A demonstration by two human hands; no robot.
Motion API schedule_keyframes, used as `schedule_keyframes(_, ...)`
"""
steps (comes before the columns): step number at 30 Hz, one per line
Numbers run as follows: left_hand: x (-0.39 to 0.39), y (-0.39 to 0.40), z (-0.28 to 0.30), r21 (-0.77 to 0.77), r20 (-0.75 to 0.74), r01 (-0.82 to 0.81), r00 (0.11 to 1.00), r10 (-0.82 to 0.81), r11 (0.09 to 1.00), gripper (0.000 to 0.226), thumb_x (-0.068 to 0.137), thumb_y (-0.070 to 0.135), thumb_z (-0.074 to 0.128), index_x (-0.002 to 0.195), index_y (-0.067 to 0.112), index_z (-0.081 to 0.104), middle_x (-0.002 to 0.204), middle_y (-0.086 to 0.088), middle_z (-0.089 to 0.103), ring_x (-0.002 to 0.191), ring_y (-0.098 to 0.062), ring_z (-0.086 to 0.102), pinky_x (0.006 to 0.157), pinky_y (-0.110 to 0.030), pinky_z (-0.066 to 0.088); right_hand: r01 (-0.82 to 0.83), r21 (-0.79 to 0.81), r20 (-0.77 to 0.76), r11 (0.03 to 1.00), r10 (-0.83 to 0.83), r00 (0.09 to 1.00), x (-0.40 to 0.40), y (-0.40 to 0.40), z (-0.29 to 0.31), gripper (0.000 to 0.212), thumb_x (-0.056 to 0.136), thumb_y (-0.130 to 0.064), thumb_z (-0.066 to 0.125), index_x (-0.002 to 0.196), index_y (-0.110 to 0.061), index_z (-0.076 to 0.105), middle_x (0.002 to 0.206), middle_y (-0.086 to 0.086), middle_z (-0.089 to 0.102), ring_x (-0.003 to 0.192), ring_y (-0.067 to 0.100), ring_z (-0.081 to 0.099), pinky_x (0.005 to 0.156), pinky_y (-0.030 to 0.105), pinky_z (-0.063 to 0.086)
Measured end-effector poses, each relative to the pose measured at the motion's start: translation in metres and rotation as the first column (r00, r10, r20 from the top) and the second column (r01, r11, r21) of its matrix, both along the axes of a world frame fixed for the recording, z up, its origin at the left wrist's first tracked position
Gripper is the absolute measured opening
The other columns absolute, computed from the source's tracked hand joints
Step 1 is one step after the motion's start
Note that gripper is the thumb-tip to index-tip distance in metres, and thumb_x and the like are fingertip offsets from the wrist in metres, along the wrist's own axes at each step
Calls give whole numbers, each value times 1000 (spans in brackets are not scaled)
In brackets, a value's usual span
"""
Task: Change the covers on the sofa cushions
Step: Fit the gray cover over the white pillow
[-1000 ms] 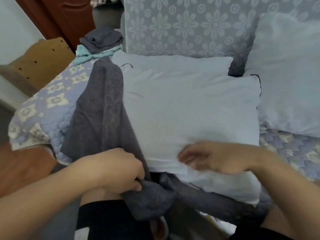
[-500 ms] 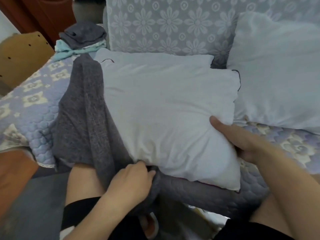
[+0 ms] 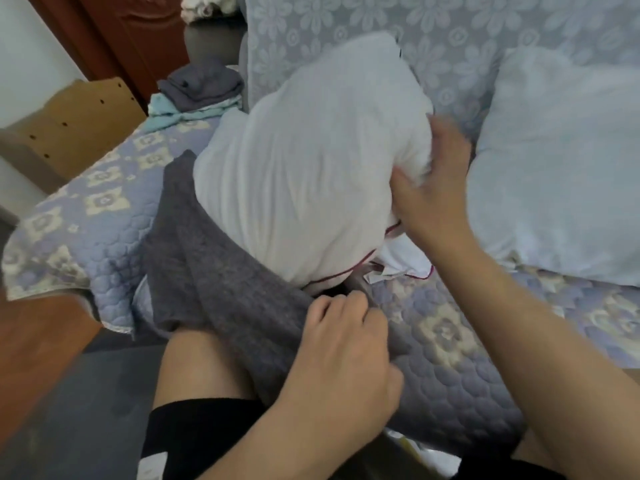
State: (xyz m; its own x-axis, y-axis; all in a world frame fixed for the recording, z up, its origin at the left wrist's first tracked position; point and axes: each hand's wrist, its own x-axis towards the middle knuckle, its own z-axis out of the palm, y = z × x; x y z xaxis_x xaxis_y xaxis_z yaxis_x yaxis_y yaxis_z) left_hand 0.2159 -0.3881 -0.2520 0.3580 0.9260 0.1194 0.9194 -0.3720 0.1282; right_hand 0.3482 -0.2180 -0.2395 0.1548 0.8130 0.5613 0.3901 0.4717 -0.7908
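1. Progress: white cushion insert (image 3: 304, 174) is mostly bare; grey cover (image 3: 221, 282) is bunched at its lower-left end. Whether it's going on or coming off I can't tell. Another bare cushion (image 3: 554, 168) leans on the sofa back, right; folded covers (image 3: 201, 86) are stacked far left. Most of the job looks left.
2. Left hand (image 3: 343, 355): fingers curled, pinching cover edge. Right hand (image 3: 429, 188): gripping insert's right edge.
3. Insert is on the sofa seat (image 3: 450, 341), tilted; long axis runs lower-left to upper-right, top corner twd backrest.

Cushion (image 3: 304, 168) tilted on sofa seat (image 3: 450, 358), cover (image 3: 221, 282) around its lower left end, second cushion (image 3: 561, 174) to its right against backrest (image 3: 346, 32), folded cloths (image 3: 197, 91) behind left.
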Motion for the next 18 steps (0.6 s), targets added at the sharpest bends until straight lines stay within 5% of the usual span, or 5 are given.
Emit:
schedule_keyframes(4, 15, 26, 16, 27, -236, 100, 967, -91, 995, 33, 78, 49, 74, 63, 24, 59, 60, 4, 55, 53, -16, 53, 55, -32, 32, 181, -294, 259, 939, -104, 960, -8, 4, -22, 42, 90, -27, 60, 127, -13, 47, 104, 10, 54, 95, 27, 51, 72, 35, 36)
schedule_keyframes(9, 22, 64, 45, -78, -395, 169, 899, -186, 983, 21, 103, 31, 49, 93, 20, 64, 97, -3, 63, 90, -25, 61, 70, -35, 24, 206, -396, 330, 895, -70, 941, 1, -3, -2, 38, 91, -29, 50, 126, -17, 42, 89, 9, 51, 82, 34, 46, 71, 40, 36)
schedule_keyframes(13, -19, 84, 84, -166, -494, 38, 862, -116, 985, 42, 99, 57, 45, 87, 19, 56, 101, -3, 66, 100, -28, 60, 84, -37, 35, 194, -538, 423, 820, 64, 904, 24, 8, 0, 26, 88, -28, 46, 107, -11, 56, 105, 13, 63, 87, 35, 51, 68, 35, 35)
schedule_keyframes(15, -47, 93, 111, -353, -500, -109, 861, -89, 929, 46, 97, 59, 48, 74, 18, 47, 85, 0, 60, 84, -20, 56, 81, -35, 41, 42, -638, 235, 768, 143, 961, 29, 6, 1, 19, 88, -20, 50, 97, -9, 62, 96, 11, 67, 84, 33, 58, 64, 33, 43)
schedule_keyframes(18, -60, 92, 121, -588, -252, -46, 959, -130, 807, 31, 96, 49, 59, 81, 22, 58, 90, 5, 61, 81, -9, 56, 82, -32, 47, -363, -622, -369, 694, 149, 917, 31, 2, 15, 16, 85, -12, 62, 98, -13, 71, 88, 10, 76, 84, 28, 72, 60, 33, 55)
